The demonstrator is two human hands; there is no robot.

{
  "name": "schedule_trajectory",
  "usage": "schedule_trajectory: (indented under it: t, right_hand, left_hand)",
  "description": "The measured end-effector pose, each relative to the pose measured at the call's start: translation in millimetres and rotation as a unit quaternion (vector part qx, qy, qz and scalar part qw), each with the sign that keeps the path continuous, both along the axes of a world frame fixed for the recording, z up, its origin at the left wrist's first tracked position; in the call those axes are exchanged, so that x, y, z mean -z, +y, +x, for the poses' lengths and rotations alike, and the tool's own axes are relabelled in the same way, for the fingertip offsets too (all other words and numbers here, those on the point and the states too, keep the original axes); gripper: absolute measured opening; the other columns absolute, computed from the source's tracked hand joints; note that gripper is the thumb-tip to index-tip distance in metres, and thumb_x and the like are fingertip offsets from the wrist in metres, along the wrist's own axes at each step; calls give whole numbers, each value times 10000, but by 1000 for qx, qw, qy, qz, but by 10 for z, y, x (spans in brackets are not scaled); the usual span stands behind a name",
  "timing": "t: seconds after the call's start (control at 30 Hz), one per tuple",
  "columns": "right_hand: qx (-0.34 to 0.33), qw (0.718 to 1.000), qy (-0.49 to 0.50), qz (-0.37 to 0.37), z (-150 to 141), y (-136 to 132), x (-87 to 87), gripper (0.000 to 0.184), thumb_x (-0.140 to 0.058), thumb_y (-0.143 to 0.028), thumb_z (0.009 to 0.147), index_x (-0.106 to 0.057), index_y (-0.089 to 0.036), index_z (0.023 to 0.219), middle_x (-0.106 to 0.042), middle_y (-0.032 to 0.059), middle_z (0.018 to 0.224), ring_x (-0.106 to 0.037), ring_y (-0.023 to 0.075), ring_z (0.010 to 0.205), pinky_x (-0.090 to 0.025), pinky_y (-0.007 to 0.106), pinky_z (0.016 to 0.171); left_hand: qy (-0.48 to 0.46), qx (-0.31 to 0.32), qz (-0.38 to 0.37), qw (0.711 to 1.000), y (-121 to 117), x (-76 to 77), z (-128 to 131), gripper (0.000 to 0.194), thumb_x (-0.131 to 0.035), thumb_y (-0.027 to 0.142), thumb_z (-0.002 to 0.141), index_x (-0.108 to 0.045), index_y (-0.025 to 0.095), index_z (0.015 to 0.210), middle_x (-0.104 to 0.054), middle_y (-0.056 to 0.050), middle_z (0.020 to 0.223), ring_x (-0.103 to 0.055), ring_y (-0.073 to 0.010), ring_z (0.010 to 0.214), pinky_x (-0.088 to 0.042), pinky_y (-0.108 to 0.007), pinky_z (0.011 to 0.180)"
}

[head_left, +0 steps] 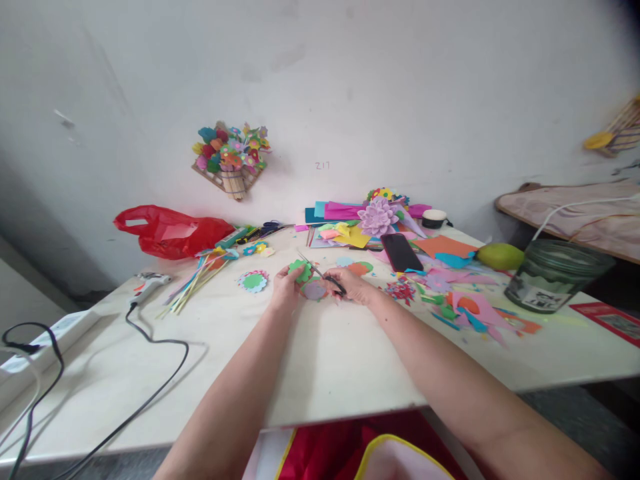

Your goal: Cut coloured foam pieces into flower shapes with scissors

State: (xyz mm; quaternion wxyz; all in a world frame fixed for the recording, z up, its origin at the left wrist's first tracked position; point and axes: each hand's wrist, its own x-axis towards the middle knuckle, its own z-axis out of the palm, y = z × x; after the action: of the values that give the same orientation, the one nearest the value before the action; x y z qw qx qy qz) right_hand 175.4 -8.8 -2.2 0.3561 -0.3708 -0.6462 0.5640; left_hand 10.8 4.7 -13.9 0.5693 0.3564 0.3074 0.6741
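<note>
Between the fingers of my left hand [285, 288] is a green scalloped flower cutout [301, 270]. My right hand [351, 285] grips dark-handled scissors [334, 284], their blades pointing up and left beside the green cutout. Just below the scissors, a round purple and orange cutout [315, 290] lies on the table. To the left of my left hand sits a blue and green layered flower cutout [253, 281]. Orange and green round pieces [361, 268] lie behind my right hand. Whether the blades touch the green cutout I cannot tell.
Paper scraps [480, 310], a black phone [401, 253] and a glass jar [543, 277] lie to the right. A glue gun [150, 288] with its cord, thin sticks [197, 280] and a red bag [175, 233] are on the left. Coloured sheets [345, 212] lie at the back.
</note>
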Motion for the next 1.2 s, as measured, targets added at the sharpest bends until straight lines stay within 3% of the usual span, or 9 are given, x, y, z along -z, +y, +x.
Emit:
schedule_trajectory:
  t: [0.17,0.43,0.77,1.2]
  right_hand:
    - [1,1000,-6,-7,-3,-12,-15,265,-730,-313,624,-543,-144,707,-476,-66,461,-385,50,339,-279,174,310]
    - [-28,1000,-6,11,88,28,30,292,-629,-421,733,-523,-150,709,-530,-45,505,-445,43,341,-220,153,291]
    - [-16,999,5,31,111,37,29,350,-588,-492,740,-532,-147,738,-560,-34,504,-473,58,331,-251,153,275]
    - [-50,997,-12,51,120,39,34,368,-575,-515,768,-525,-151,744,-568,-29,558,-493,54,366,-259,158,294]
  left_hand:
    - [-11,-4,6,1000,-13,-14,6,282,-827,197,464,-639,139,665,-668,-28,677,-636,-159,666,-531,-375,797]
    - [32,25,19,999,-44,-29,-23,319,-833,261,500,-656,127,731,-668,-43,695,-650,-174,667,-531,-348,744]
    - [51,37,-12,998,-64,-39,-9,317,-840,234,487,-650,115,710,-613,-10,634,-564,-106,548,-520,-259,587]
    - [57,63,0,996,-71,-16,-17,299,-837,240,503,-656,131,714,-632,-12,648,-574,-107,565,-527,-258,603]
